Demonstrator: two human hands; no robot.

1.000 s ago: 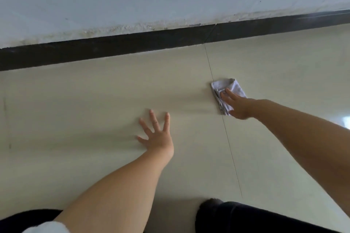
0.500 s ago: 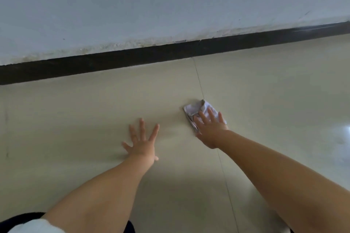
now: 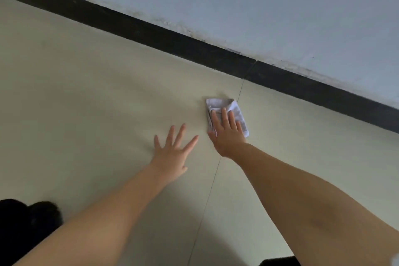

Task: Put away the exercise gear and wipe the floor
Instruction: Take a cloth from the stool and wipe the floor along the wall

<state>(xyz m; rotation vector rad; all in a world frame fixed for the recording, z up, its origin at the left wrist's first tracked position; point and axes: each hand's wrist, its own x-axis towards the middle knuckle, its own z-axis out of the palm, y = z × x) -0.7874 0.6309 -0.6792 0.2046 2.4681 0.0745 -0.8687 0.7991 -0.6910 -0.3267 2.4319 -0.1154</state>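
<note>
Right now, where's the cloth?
Head view, right of centre: the cloth lies flat on the floor under the right hand, beside the tile seam, short of the black baseboard.

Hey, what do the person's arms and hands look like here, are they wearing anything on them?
Both forearms are bare up to the frame's edge: no sleeves, gloves, watch or rings show on the left hand or the right hand. Dark clothing shows at the lower left.
</note>
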